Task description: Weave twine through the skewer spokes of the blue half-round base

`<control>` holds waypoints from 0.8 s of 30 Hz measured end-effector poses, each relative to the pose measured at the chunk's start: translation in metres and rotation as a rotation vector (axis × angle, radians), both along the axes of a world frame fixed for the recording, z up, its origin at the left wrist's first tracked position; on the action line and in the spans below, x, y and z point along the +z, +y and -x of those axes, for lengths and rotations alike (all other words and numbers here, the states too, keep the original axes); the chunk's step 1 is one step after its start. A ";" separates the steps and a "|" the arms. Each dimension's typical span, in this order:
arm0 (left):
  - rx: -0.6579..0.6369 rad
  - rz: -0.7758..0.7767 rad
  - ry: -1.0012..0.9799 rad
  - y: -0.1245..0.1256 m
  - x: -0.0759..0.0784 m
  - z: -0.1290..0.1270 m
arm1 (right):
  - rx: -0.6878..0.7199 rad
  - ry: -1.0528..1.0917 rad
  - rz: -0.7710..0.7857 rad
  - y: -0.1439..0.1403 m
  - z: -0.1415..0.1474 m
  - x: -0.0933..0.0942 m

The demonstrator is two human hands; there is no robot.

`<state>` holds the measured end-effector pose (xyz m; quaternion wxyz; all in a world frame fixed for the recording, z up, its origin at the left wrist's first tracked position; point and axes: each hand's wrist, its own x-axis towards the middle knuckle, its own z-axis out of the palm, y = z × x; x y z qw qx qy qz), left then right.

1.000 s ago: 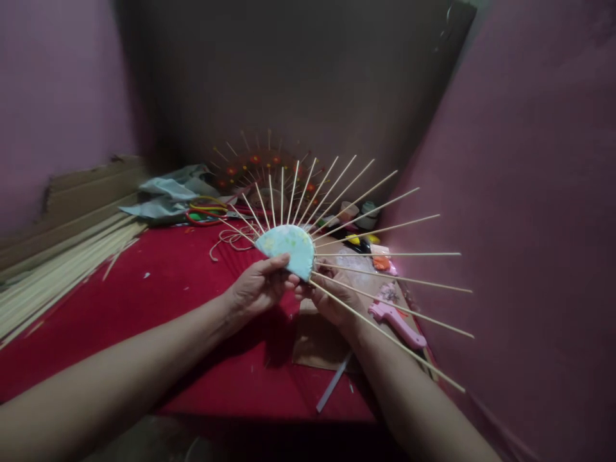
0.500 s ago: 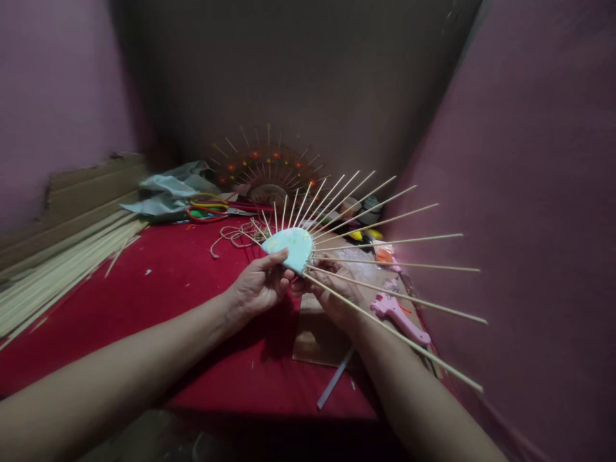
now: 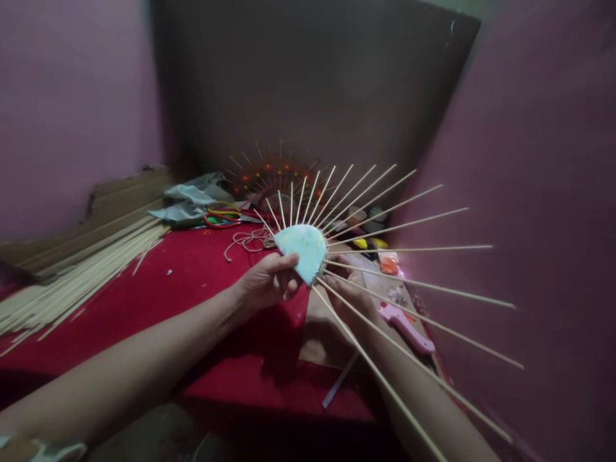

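Note:
I hold a half-round pale blue disc (image 3: pixel 304 249) with yellow-green flecks, from which many thin wooden sticks (image 3: pixel 409 224) fan out up and to the right. My left hand (image 3: pixel 269 282) pinches the disc's lower left edge with thumb and fingers. My right hand (image 3: pixel 351 292) grips it from behind, mostly hidden by the sticks and the disc. The piece hangs above a red cloth (image 3: pixel 192 301) on the table.
A bundle of long sticks (image 3: pixel 81 276) lies at left. Behind are a second stick fan with red dots (image 3: pixel 276 176), red and yellow scissors (image 3: pixel 222 217), twine (image 3: pixel 245 240) and grey cloth (image 3: pixel 192 196). A pink glue gun (image 3: pixel 407 327) lies on brown card (image 3: pixel 322 333) at right.
The stick fan has swung in my hands, its lowest sticks now pointing further down to the right. The view has shifted so the table's things sit further right.

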<state>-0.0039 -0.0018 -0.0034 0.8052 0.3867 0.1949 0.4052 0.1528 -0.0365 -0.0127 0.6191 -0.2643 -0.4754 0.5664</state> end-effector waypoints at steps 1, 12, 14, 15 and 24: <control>-0.015 -0.052 0.006 0.001 0.000 0.002 | -0.005 0.005 -0.020 0.002 -0.002 0.001; -0.143 -0.130 -0.048 0.014 0.003 -0.008 | 0.038 -0.065 -0.192 0.035 -0.011 0.024; -0.136 -0.119 -0.088 0.019 0.010 -0.011 | 0.023 -0.036 -0.206 0.043 -0.010 0.029; -0.137 -0.111 -0.108 0.023 0.015 -0.012 | 0.005 -0.019 -0.206 0.046 -0.008 0.032; -0.106 -0.069 -0.204 0.025 0.038 0.008 | -0.205 -0.366 -0.316 0.061 0.011 0.063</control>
